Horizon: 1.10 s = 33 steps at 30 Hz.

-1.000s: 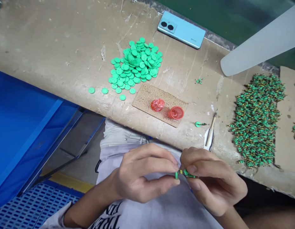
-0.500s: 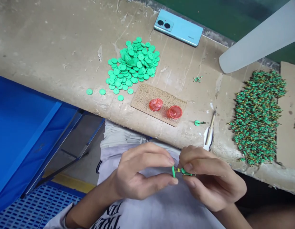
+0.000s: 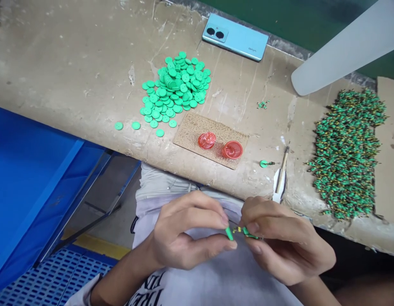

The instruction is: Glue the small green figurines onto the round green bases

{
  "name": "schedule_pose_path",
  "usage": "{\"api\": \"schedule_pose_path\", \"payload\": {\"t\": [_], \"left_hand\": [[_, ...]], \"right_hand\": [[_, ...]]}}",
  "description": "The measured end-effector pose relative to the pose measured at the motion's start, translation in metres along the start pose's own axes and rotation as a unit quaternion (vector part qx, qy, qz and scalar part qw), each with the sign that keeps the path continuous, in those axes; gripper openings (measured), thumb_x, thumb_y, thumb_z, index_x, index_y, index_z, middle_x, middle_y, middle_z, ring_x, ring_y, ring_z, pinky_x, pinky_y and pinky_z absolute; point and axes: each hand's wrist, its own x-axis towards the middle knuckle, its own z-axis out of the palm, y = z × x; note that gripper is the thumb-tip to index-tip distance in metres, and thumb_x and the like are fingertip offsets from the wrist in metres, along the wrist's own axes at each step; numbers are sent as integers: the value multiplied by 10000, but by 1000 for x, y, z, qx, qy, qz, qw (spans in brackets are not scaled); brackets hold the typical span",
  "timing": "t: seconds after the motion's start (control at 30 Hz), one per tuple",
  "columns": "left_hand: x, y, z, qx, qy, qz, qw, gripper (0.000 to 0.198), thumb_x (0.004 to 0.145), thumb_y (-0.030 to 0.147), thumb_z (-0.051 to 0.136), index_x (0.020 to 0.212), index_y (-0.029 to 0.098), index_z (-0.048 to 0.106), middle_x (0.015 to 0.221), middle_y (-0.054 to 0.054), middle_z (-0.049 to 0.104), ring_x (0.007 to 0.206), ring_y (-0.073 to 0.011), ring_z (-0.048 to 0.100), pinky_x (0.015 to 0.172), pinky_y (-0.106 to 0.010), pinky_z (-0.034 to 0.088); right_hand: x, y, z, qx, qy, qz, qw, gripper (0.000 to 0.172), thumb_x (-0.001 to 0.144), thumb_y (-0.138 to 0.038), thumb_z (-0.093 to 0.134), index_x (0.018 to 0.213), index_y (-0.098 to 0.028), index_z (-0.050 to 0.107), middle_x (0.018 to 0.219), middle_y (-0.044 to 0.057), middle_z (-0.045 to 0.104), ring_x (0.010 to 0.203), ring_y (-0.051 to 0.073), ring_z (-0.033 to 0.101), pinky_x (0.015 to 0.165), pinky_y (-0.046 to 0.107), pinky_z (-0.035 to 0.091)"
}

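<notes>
Between the thumb and fingertips of my left hand (image 3: 192,231) a thin round green disc (image 3: 229,233) is pinched by its rim, seen nearly edge-on. My right hand (image 3: 281,238) closes on a tiny green figure (image 3: 250,234) with a yellow part that points left toward the disc. A small gap shows between the figure's yellow end and the disc. Both hands are in front of my body, below the table edge. The figure's right part is hidden by my right fingers.
Green discs (image 3: 174,87) lie heaped on the table. Two red cups (image 3: 232,150) stand on a brown board (image 3: 193,127). A thin brush (image 3: 282,170), one disc with a figure (image 3: 263,163), a mass of small figures (image 3: 346,157), a phone (image 3: 238,40) and a pale tube (image 3: 337,51) are around.
The disc has tilted and moved slightly left, away from the figure's yellow end. My right hand has shifted slightly right with the figure.
</notes>
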Motion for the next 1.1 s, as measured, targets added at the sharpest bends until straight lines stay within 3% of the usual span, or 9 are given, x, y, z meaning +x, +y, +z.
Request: {"api": "schedule_pose_path", "payload": {"t": [0.4, 0.6, 0.77, 0.87, 0.97, 1.1], "left_hand": [[-1, 1, 0, 17, -2, -5, 1000, 145, 909, 202, 785, 1016, 152, 701, 888, -53, 760, 806, -156, 762, 725, -257, 668], [1, -1, 0, 77, -29, -27, 996, 132, 921, 143, 737, 1045, 131, 695, 963, -79, 759, 852, -157, 755, 772, -236, 652], [15, -31, 28, 183, -71, 42, 980, 124, 933, 51, 633, 1000, 138, 689, 893, -67, 725, 767, -171, 708, 694, -266, 626], [23, -49, 49, 214, -142, 88, 962, 158, 969, 69, 557, 994, 154, 688, 880, -69, 702, 740, -186, 673, 654, -305, 615], [26, -61, 62, 248, -210, 104, 940, 189, 982, 58, 516, 968, 151, 681, 876, -70, 695, 770, -202, 675, 674, -329, 617], [22, -73, 65, 291, -228, 128, 920, 196, 1011, 66, 494, 1013, 126, 681, 936, -81, 724, 878, -220, 700, 757, -352, 627]], "right_hand": [[-2, 0, 1, 2, 17, -2, 1000, 339, 833, 10, 666, 1158, -83, 673, 865, 94, 720, 754, 210, 723, 589, 328, 612], [-7, 1, -11, -70, 55, 31, 996, 353, 820, 38, 619, 1129, -127, 665, 845, 68, 715, 729, 189, 706, 594, 304, 605], [-26, 26, -57, -261, 162, 59, 950, 334, 864, 31, 625, 1111, -190, 669, 912, 62, 718, 867, 188, 702, 720, 301, 606], [-34, 39, -83, -349, 206, 70, 911, 271, 896, -23, 662, 1100, -202, 673, 964, 54, 717, 935, 181, 693, 858, 328, 587], [-33, 45, -92, -381, 243, 69, 889, 245, 918, -52, 658, 1110, -204, 662, 1000, 54, 709, 976, 185, 684, 906, 345, 564], [-15, 50, -90, -420, 229, 59, 876, 220, 941, -69, 636, 1098, -224, 643, 975, 46, 709, 919, 196, 677, 848, 360, 550]]}}
